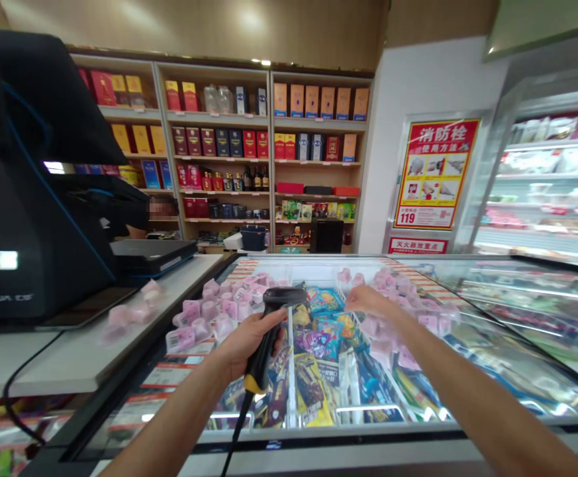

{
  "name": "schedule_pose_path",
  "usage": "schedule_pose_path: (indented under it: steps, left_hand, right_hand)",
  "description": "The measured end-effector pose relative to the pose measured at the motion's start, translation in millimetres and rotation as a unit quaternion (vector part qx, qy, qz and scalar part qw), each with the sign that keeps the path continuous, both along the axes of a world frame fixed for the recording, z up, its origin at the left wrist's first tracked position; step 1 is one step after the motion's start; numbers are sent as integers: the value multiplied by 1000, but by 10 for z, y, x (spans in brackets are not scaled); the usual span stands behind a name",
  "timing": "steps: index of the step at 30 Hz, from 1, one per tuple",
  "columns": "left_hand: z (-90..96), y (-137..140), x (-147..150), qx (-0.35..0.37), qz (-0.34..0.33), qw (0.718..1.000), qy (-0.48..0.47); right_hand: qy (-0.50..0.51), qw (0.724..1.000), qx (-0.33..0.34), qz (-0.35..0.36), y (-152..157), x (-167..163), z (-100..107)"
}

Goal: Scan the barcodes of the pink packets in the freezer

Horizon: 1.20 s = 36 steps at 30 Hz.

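Observation:
My left hand (251, 338) grips a black and yellow handheld barcode scanner (265, 351), its head pointing away and its cord hanging down toward me. My right hand (368, 301) is over the freezer at the right-hand group of pink cups (395, 285); its fingers are curled together, and what they hold, if anything, is hidden. Another group of small pink packaged cups (229, 308) lies on the glass left of the scanner. Between the groups, packaged ice creams (326, 331) show inside the chest freezer (313, 437).
More pink cups (134, 311), slightly blurred, sit on the white counter (70, 364) at left, beside a black checkout machine (40, 185). Shelves of boxed bottles (219, 142) line the back wall. A person's head (163, 207) is partly visible behind the machine. A refrigerated display (547, 179) stands right.

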<state>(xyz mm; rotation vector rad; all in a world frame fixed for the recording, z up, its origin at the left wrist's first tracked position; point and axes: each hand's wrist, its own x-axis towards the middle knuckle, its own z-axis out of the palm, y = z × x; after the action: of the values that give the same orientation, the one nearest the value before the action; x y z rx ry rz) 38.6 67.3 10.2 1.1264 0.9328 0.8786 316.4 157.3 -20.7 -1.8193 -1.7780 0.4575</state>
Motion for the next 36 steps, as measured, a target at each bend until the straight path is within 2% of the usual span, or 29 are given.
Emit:
schedule_pose_path:
  steps: [3, 7, 9, 11, 12, 14, 17, 18, 23, 27, 29, 31, 33, 35, 36]
  left_hand:
    - [-4, -27, 76, -1, -9, 1000, 1]
    - [4, -63, 129, 0, -9, 1000, 5]
    - [14, -74, 117, -2, -5, 1000, 9]
    - [27, -79, 79, 1, -8, 1000, 8]
    - [36, -80, 55, 3, -9, 1000, 7]
    - [56, -83, 7, 10, -7, 1000, 5]
    - [90, -91, -31, 13, 3, 1000, 5]
    - [101, -92, -29, 12, 3, 1000, 5]
    - [144, -39, 59, 17, -17, 1000, 3]
    - [134, 19, 92, 16, -38, 999, 0]
    - [114, 31, 71, 15, -50, 999, 3]
    - [97, 30, 35, 15, -52, 998, 11]
    - [93, 19, -15, 17, -53, 998, 18]
    - [99, 4, -86, 15, -49, 998, 27]
    - [103, -3, -132, 14, -43, 998, 32]
  right_hand:
    - [-80, 996, -35, -7, -233, 229, -1]
    - [-169, 985, -20, -2, -310, 254, -115]
    - [-108, 994, 11, -1, -246, 188, -149]
    - [58, 998, 27, -12, -146, 82, -158]
    - [160, 987, 24, -22, -89, 16, -158]
    - [349, 936, 5, -37, 27, -129, -161]
    - [509, 860, 6, -48, 182, -328, -188]
    - [535, 843, 8, -51, 225, -378, -201]
    - [605, 794, 25, -57, 364, -474, -259]
    - [705, 705, 56, -54, 429, -464, -270]
    - [728, 681, 63, -48, 461, -463, -279]
    - [728, 680, 70, -47, 495, -467, -300]
    - [714, 694, 75, -51, 529, -474, -336]
    - [675, 730, 84, -69, 561, -486, -384]
    - [630, 767, 95, -81, 575, -497, -412]
